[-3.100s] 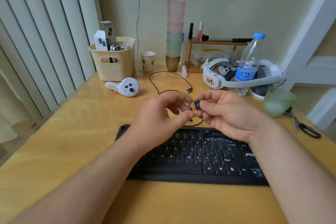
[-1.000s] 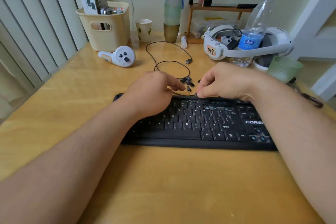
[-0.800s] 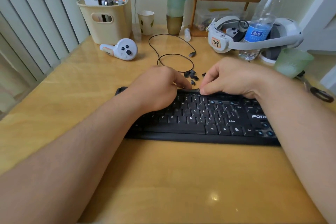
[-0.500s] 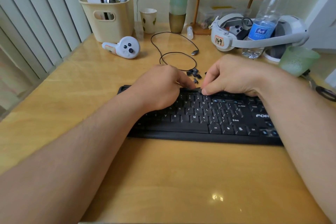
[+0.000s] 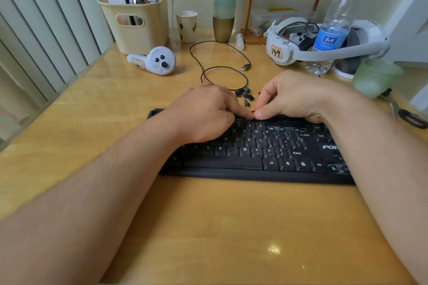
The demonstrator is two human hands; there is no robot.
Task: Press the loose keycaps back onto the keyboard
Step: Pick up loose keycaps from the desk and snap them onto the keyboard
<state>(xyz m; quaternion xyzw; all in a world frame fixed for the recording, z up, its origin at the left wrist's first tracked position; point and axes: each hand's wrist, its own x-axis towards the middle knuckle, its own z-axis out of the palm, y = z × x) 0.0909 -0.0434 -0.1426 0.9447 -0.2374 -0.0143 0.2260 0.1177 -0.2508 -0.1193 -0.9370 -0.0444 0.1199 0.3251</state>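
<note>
Both hands meet at the top row of the black keyboard [image 5: 266,152], which lies across the middle of the desk: the left hand [image 5: 208,113] rests on the keys with its fingers curled and its index fingertip pushed down at the far edge, and the right hand [image 5: 294,97] comes in from about 2 o'clock, thumb and forefinger drawn together at the same spot. This looks like the seating step — one cap being pressed home in the upper row — though the cap itself is hidden under the fingertips, so I cannot tell whether either hand pinches it or merely presses on it. The remaining loose keycaps [image 5: 245,96] lie in a small scatter on the desk just beyond the keyboard, at 12 o'clock from the fingertips. The next move probably calls for firm, straight-down pressure until the cap sits level with its neighbours, then a reach forward for another from the pile. The surface is a glossy yellow-wood desk [image 5: 208,227] — smooth enough that small caps could skid. Around the far edge: a white controller [image 5: 155,60] at 10 o'clock, a black cable [image 5: 220,62] looped at 12, a beige basket [image 5: 136,21], a paper cup [image 5: 187,25], a headset [image 5: 301,46] and water bottle [image 5: 335,23] at 2 o'clock, a green cup [image 5: 375,77] and scissors [image 5: 407,115] at 3. Vertical blinds [image 5: 41,25] hang along the left.
</note>
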